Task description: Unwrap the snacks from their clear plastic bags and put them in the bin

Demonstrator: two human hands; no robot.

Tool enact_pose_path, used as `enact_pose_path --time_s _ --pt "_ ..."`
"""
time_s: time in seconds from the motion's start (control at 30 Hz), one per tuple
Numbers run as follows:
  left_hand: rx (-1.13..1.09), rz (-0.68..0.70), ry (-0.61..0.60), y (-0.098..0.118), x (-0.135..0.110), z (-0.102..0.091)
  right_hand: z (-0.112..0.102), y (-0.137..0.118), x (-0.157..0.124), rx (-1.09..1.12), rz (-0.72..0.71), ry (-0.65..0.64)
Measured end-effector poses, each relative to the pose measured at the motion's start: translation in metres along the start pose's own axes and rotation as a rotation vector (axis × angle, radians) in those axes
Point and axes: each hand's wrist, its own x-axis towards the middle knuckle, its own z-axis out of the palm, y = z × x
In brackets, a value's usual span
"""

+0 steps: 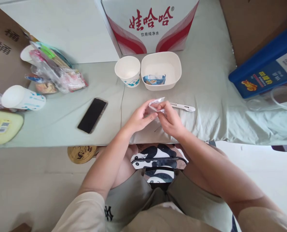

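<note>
We note a clear, glossy, creased plastic wrapper [157,101], pinched in the fingers of the left hand [141,118] and right hand [171,122], near the worktop [111,129]'s front edge. A white carton [151,44] reads "娃哈哈®" in red above "饮用纯净水"; a brown carton [0,35], left edge, reads "桶".

Forearms [108,161] stretched forward, converging; left hand [141,118], right hand [171,121] close together, fingers [163,105] bent.

A dark-screened phone [92,115] lies aslant on pale green cloth [104,77]. To its left are a patterned paper cup [27,98] and a pale yellow container [5,127]. A white carton [150,25] with red lettering stands behind; at right, a clear plastic cup [259,104] sits by a blue box [259,72].
</note>
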Motion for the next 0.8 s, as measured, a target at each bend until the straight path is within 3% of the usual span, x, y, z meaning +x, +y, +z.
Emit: enact_pose_path --time_s 0.13,0.23,0.33,0.43,0.53,0.7,0.8 --pt "-0.109 0.0 0.179 -0.001 0.006 0.001 0.002 0.003 0.005 -0.014 0.084 0.158" --pt "-0.291 -0.09 0.233 -0.002 0.009 0.0 0.0 0.008 0.009 -0.072 0.119 0.274" --pt "-0.33 -0.156 0.226 -0.001 0.008 -0.002 -0.003 0.011 0.011 0.002 0.11 0.169" --pt "-0.142 -0.106 0.179 0.001 0.006 -0.001 -0.005 0.008 0.011 0.036 0.076 0.05" --pt "0.008 -0.062 0.094 0.003 0.004 0.003 -0.007 0.002 0.013 -0.03 0.103 0.046" --pt "-0.132 -0.14 0.109 -0.001 0.005 0.011 -0.013 -0.001 0.023 0.022 0.207 0.152" --pt "-0.239 -0.175 0.188 0.0 0.005 0.007 -0.019 0.002 0.029 0.186 0.276 0.061"
